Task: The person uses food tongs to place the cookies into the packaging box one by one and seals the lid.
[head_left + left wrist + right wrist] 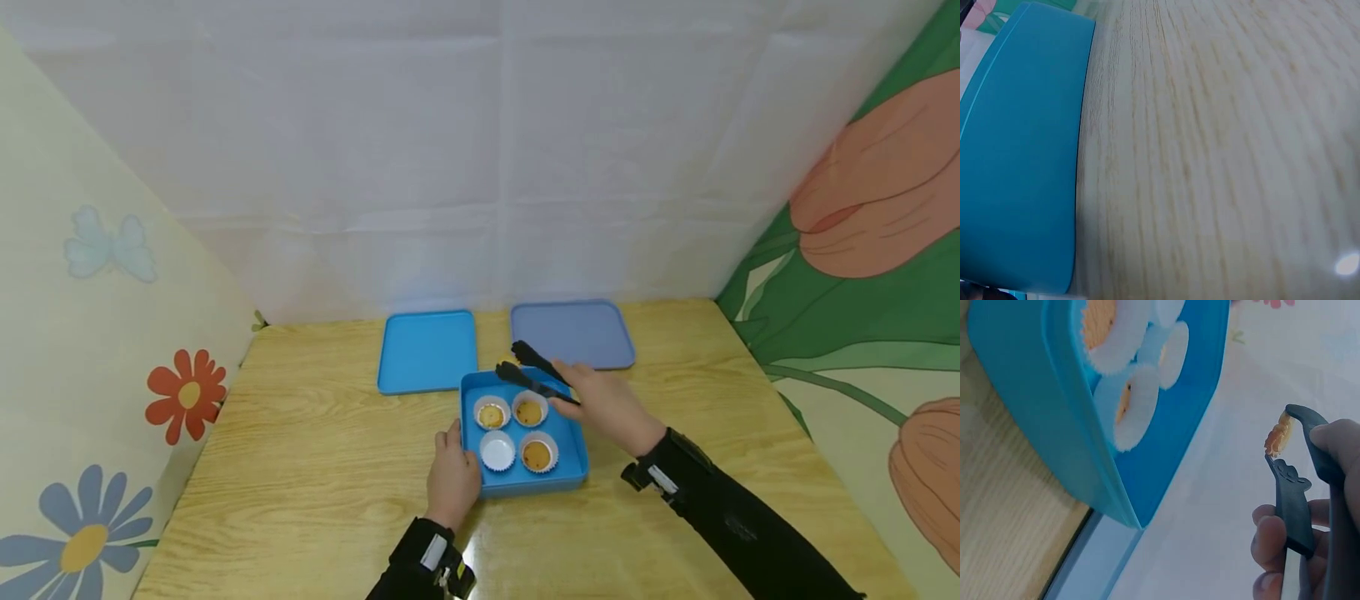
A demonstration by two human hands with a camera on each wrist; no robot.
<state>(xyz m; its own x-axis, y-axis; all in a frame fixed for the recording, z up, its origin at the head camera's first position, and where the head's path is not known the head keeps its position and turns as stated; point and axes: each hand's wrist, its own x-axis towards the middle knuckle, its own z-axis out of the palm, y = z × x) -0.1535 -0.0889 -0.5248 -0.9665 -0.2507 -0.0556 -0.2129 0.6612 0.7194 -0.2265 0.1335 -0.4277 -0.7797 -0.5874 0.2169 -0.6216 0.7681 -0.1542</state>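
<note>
- Nearest the lens, at the lower edge of the head view: dark sleeves (757, 525) with black wrist bands (678, 475).
- Left hand (452, 479) at the near-left side of the box, fingers along the outer wall, thumb near the rim; whether curled round the wall or merely resting there, not possible to tell.
- Right hand (606, 407) to the right of the box's far side, fingers and thumb gripping black tongs (531, 383).
- Between the tong tips, in the right wrist view: one small golden biscuit (1279, 435), with the tips over the box's far rim in the head view.
- Open blue box (573, 450) on the wood-grain table (300, 467); its plain outer wall along the left edge of the left wrist view.
- Inside the box: four white paper cups (1144, 400) in two rows of two.
- Near-left cup (497, 451) with its white bottom exposed; one round biscuit each in the other three, as with the near-right round biscuit (536, 455).
- Behind the box: flat blue tray (427, 352) to the left, flat lilac tray (573, 335) to the right.
- Beyond: white backdrop (375, 167) between flower-patterned side panels (847, 317).
</note>
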